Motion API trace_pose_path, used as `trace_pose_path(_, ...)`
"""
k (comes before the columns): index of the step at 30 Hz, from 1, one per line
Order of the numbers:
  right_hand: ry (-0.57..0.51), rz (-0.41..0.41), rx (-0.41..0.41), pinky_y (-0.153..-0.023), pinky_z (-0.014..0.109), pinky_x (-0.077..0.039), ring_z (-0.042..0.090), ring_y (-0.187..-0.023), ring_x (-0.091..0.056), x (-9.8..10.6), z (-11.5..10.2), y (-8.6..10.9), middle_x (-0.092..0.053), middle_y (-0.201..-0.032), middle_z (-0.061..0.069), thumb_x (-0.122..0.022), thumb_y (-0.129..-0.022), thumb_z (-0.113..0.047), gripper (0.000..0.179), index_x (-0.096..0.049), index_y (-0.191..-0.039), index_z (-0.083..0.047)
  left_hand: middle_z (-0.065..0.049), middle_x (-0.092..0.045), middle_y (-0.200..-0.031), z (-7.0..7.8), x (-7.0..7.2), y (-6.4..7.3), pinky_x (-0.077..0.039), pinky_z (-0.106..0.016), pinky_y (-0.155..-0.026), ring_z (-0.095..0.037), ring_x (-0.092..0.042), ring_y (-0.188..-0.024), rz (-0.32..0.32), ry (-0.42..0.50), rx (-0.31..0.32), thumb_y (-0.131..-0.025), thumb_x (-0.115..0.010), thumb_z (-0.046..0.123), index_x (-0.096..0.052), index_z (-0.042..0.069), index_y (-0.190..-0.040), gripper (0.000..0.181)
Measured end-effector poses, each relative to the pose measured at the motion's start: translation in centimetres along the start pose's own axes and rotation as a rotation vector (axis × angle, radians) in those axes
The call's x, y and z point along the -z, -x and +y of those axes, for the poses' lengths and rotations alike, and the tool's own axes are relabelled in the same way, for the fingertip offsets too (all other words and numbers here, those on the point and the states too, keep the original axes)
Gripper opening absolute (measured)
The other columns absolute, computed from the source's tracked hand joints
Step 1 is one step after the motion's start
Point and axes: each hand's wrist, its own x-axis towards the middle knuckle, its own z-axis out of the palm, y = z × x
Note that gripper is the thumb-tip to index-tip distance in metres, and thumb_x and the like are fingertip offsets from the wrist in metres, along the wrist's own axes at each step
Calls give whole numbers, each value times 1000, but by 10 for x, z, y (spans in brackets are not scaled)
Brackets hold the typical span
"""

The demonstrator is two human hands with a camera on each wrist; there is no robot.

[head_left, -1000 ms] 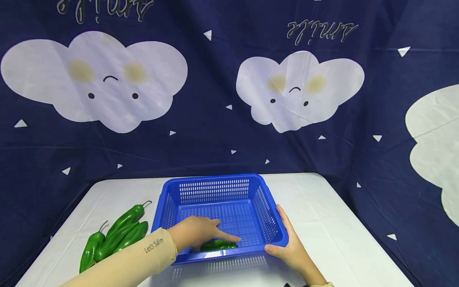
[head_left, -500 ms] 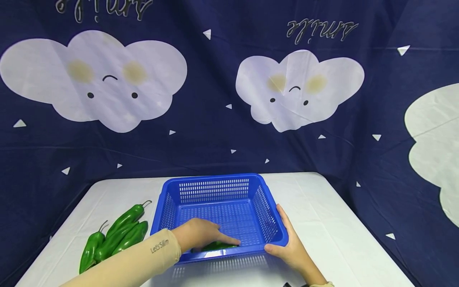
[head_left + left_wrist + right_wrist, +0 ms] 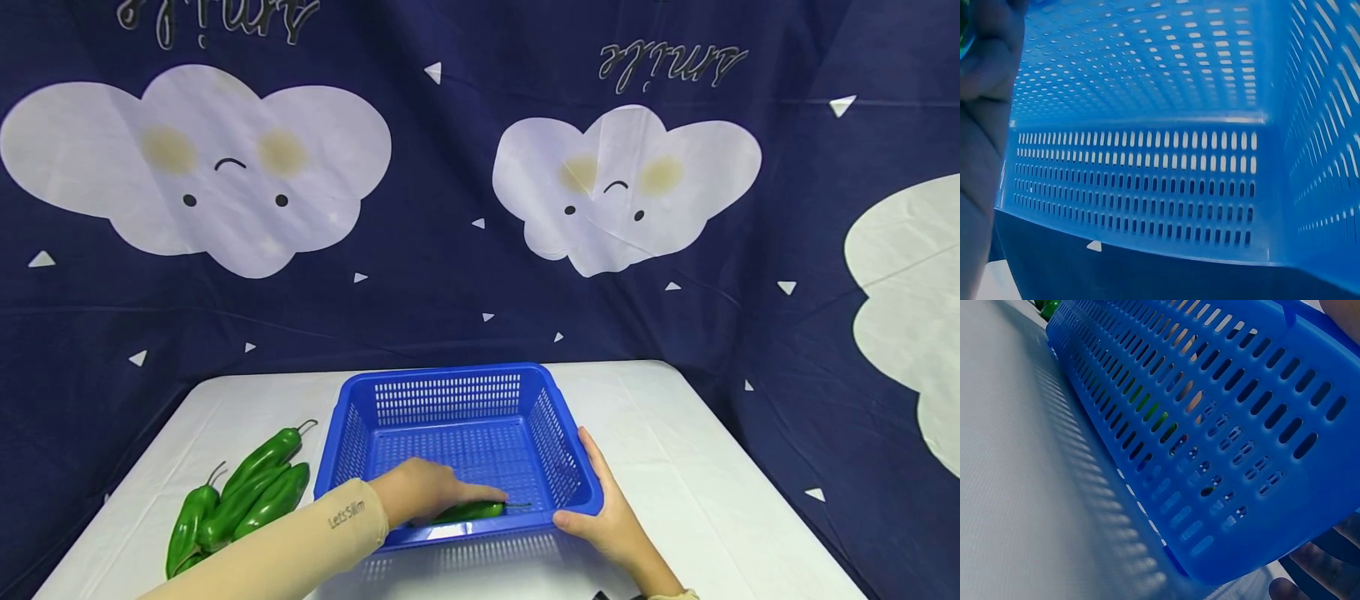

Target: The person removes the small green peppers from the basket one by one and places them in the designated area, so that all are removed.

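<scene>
A blue plastic basket (image 3: 442,376) with slotted walls sits on the table. My left hand (image 3: 422,490) reaches inside it, low by the near wall, and holds a green chili pepper (image 3: 472,511). The pepper's thin stem points right, past the index fingertip; the hand covers its other end. In the left wrist view, a sliver of green pepper (image 3: 965,28) shows against the hand (image 3: 988,75) at the left edge. My right hand (image 3: 609,512) grips the basket's near right corner, thumb on the near rim, fingers along the right side.
Several green chili peppers (image 3: 262,462) lie in a pile on the white tabletop (image 3: 660,450), left of the basket. A dark blue curtain (image 3: 442,317) printed with clouds hangs behind the table.
My left hand has shifted slightly right along the near wall. The pepper has moved right with it, and its stem now shows. The right hand and the basket have stayed put.
</scene>
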Motion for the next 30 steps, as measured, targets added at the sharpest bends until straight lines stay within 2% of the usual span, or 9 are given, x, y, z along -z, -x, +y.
trace_pose_path(7, -14, -1, -5, -97, 28, -52, 50, -133, -38, -1, 0, 0, -9, -162, 27, -81, -78, -7, 116, 0, -161, -19, 2, -56, -69, -5, 1, -7, -46, -23, -48, -10, -51, -58, -5, 79, 27, -69, -84, -1, -27, 60, -145, 112)
trace_pose_path(12, -22, -1, -9, -97, 28, -52, 50, -134, -37, 0, -1, 0, -8, -162, 27, -81, -78, -7, 116, -1, -161, -20, 1, -60, -76, -9, 0, -16, -49, -25, -52, -11, -53, -62, -38, 119, 52, -67, -88, 5, -27, 58, -144, 112)
trace_pose_path(16, -24, 5, -15, -97, 29, -52, 49, -132, -39, -1, -1, 0, -9, -162, 27, -82, -77, -7, 117, -1, -161, -20, 1, -60, -77, -9, -1, -23, -49, -27, -54, -12, -54, -63, -61, 145, 104, -67, -90, 11, -25, 59, -143, 111)
trace_pose_path(21, -17, 9, -14, -96, 30, -52, 48, -131, -41, -1, -1, 0, -10, -162, 27, -81, -78, -7, 116, -2, -161, -22, 1, -60, -78, -9, -1, -25, -50, -28, -58, -13, -54, -65, -55, 180, 145, -65, -91, 15, -26, 58, -142, 109)
trace_pose_path(30, -8, 10, -10, -96, 28, -53, 48, -132, -41, 0, -1, 0, -9, -162, 26, -81, -77, -5, 116, -1, -161, -19, 1, -59, -75, -6, 0, -25, -50, -29, -59, -14, -54, -64, -66, 173, 163, -66, -90, 16, -24, 56, -144, 109)
